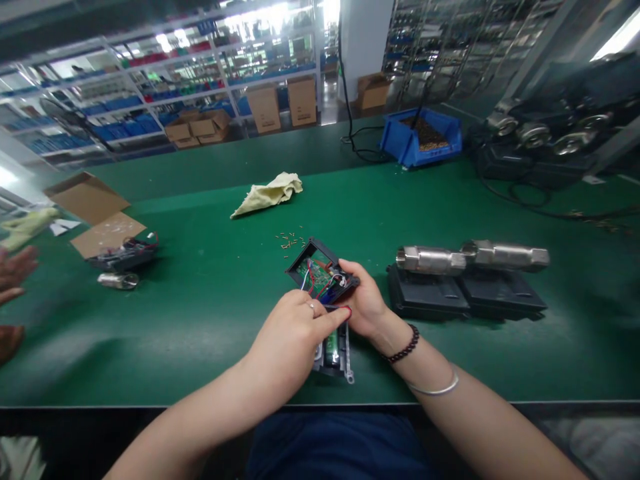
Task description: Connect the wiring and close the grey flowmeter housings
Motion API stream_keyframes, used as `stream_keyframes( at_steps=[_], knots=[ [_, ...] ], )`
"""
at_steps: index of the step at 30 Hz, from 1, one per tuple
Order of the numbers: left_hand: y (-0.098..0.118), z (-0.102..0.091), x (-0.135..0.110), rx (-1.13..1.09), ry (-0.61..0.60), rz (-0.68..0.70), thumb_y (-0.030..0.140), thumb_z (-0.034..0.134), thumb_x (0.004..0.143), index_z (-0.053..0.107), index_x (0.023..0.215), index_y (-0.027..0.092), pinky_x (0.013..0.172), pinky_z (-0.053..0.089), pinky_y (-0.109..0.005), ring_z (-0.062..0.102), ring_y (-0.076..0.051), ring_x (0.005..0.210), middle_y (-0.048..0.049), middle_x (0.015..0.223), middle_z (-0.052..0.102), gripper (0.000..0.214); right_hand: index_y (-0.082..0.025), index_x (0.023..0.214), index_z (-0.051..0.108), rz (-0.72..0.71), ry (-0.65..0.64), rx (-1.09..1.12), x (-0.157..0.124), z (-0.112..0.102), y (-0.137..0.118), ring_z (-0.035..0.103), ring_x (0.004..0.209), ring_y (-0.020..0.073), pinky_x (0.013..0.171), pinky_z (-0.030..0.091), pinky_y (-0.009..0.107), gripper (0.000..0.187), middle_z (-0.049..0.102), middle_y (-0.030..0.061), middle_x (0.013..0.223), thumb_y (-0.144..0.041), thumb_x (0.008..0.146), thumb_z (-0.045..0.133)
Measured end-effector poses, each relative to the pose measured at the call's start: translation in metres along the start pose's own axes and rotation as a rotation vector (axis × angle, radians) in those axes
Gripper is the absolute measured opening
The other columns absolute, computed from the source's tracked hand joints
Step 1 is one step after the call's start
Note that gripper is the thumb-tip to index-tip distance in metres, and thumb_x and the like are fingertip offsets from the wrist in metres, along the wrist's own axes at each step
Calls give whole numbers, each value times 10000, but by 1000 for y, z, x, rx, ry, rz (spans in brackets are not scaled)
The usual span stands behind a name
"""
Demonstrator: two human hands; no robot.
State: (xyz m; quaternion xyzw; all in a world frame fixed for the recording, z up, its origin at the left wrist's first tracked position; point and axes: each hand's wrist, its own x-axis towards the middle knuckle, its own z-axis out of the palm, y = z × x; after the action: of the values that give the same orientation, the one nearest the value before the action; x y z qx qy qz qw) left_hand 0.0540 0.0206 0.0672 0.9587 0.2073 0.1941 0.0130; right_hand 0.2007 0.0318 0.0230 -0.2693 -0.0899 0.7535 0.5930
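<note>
An opened black plastic housing is held over the table's front part. Its upper half [320,257] carries a green circuit board [306,272] with red, white and blue wires. My right hand [367,303] grips this half from the right side. Below it, the lower half [345,363] holds a green cylindrical battery [332,348]. Across the joint between the halves lies my left hand [295,330], with its fingers curled near the wires and its thumb stretched toward the right hand. Those curled fingertips are hidden, so what they pinch cannot be made out.
Small brass-coloured screws [289,243] and a yellow cloth [270,193] lie beyond the housing. Two black boxes with metal fittings [430,260] stand at right. A blue bin [425,143] sits behind. Another person's hand [15,273] is at left, near an opened unit [125,253].
</note>
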Motion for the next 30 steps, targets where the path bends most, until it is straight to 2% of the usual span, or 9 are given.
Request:
stream_keyframes(
  at_steps=[2, 4, 6, 8, 12, 16, 20, 23, 30],
  knots=[
    [4, 1, 2, 63, 37, -41, 108, 516, 875, 683, 1015, 165, 642, 491, -328, 604, -195, 660, -27, 664, 678, 225, -165, 764, 684, 7, 12, 1, -2, 2, 0, 667, 728, 198, 749, 522, 323, 255, 698, 28, 640, -337, 779, 496],
    [9, 1, 5, 141, 65, -96, 162, 595, 845, 677, 824, 153, 601, 476, -333, 600, -213, 623, -28, 602, 652, 84, -163, 736, 681, 11, 21, 6, -3, 4, -1, 671, 725, 200, 751, 525, 324, 255, 691, 29, 618, -326, 778, 490],
    [17, 1, 8, 234, 95, -130, 139, 620, 808, 607, 646, 164, 572, 467, -339, 587, -222, 586, -29, 550, 615, 165, -165, 711, 675, 16, 23, 16, -4, 4, 0, 674, 731, 203, 768, 527, 334, 242, 690, 29, 613, -313, 772, 494],
    [26, 4, 11, 339, 121, -143, 83, 600, 779, 552, 581, 176, 563, 470, -348, 572, -228, 557, -31, 519, 578, 224, -167, 699, 670, 18, 14, 21, -4, 5, 0, 678, 755, 210, 795, 526, 347, 230, 696, 33, 622, -304, 769, 499],
    [45, 12, 14, 487, 65, -146, 5, 551, 709, 542, 575, 166, 555, 496, -362, 569, -239, 532, -53, 509, 558, 210, -153, 742, 683, 28, -5, 8, -5, 6, 1, 679, 777, 213, 811, 523, 351, 252, 709, 46, 658, -312, 776, 490],
    [60, 13, 8, 512, 12, -93, -24, 510, 590, 629, 632, 96, 550, 531, -362, 580, -232, 525, -96, 566, 611, 175, -151, 704, 676, 26, 12, -2, -5, 5, 2, 677, 747, 212, 804, 524, 353, 224, 693, 41, 620, -326, 720, 537],
    [67, 14, 0, 527, -41, -124, -7, 492, 640, 691, 847, 22, 615, 576, -373, 635, -240, 615, -143, 731, 685, 288, -162, 670, 659, 30, 16, -7, -6, 5, 3, 676, 739, 223, 778, 531, 365, 195, 680, 27, 586, -346, 635, 603],
    [67, 20, -5, 503, -70, -148, -26, 459, 659, 684, 913, 13, 615, 592, -364, 677, -258, 703, -170, 846, 711, 341, -170, 676, 659, 9, 31, -27, -8, 6, 4, 676, 750, 223, 758, 534, 360, 207, 697, 21, 623, -360, 598, 632],
    [62, 23, -13, 405, 116, -158, -56, 365, 741, 665, 986, 15, 753, 600, -332, 716, -241, 837, -155, 925, 738, 394, -184, 708, 682, -108, 22, -147, -13, 8, -1, 666, 736, 214, 780, 522, 367, 278, 693, -6, 618, -409, 547, 706]
  ],
)
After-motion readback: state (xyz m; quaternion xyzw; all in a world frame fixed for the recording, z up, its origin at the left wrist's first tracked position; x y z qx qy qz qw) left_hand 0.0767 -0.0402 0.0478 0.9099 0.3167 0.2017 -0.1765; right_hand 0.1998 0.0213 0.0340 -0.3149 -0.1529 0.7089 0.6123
